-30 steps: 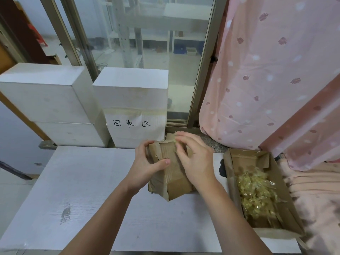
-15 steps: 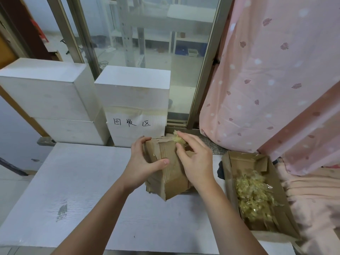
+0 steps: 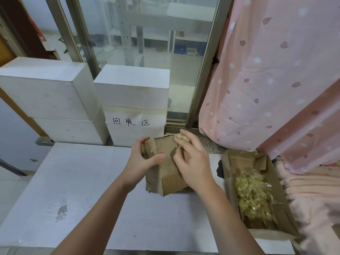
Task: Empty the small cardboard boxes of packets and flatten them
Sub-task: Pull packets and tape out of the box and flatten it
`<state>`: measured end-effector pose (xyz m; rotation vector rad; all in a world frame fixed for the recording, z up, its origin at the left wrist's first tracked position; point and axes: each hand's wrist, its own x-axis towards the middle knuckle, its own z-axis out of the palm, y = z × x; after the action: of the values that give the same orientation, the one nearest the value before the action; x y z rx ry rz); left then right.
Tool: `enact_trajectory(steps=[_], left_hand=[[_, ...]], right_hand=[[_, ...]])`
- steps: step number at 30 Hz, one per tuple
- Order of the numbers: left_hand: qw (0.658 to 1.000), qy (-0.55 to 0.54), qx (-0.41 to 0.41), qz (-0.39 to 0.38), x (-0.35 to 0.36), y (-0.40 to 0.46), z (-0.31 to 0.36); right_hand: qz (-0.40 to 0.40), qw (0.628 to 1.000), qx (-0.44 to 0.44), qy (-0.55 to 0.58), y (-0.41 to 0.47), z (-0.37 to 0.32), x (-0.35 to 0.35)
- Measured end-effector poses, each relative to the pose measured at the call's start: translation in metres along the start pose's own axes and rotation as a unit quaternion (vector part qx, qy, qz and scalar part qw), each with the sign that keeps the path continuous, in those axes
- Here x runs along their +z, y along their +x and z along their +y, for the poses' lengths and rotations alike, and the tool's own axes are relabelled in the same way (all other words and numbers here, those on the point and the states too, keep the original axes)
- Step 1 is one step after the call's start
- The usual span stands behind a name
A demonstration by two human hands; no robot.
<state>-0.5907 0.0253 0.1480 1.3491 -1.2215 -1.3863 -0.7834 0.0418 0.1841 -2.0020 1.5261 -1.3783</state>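
A small brown cardboard box [image 3: 168, 173] stands tilted on the white table [image 3: 73, 190], its open end facing away from me. My left hand [image 3: 142, 161] grips its left side, thumb across the near face. My right hand [image 3: 191, 161] reaches over the box's top right edge and pinches a clear yellowish packet [image 3: 181, 137] at the opening. What else lies inside the box is hidden.
An open brown box [image 3: 228, 172] holding several yellowish packets [image 3: 252, 196] lies at the table's right edge. White boxes stand behind the table, one [image 3: 134, 100] with handwritten characters. A pink curtain [image 3: 276, 80] hangs at the right, next to a glass door.
My right hand's fingers have lifted and spread at the box opening, bringing a packet up into sight. The left hand keeps its grip on the box.
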Motion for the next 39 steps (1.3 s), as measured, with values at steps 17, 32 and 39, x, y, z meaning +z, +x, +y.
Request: enact_trajectory(steps=[17,32,39], left_hand=[[0.991,0.117,0.068,-0.01,0.021,-0.018,0.015],[0.981,0.148,0.126,0.003,0.068,-0.023,0.033],[0.965,0.228,0.104,0.075,0.082,-0.025,0.033]], right_hand=[[0.046,0.98,0.169,0.089,0.0,0.008,-0.016],[0.147,0.97,0.124,0.147,-0.013,0.015,-0.048],[-0.023,0.976,0.123,0.178,-0.017,0.019,-0.049]])
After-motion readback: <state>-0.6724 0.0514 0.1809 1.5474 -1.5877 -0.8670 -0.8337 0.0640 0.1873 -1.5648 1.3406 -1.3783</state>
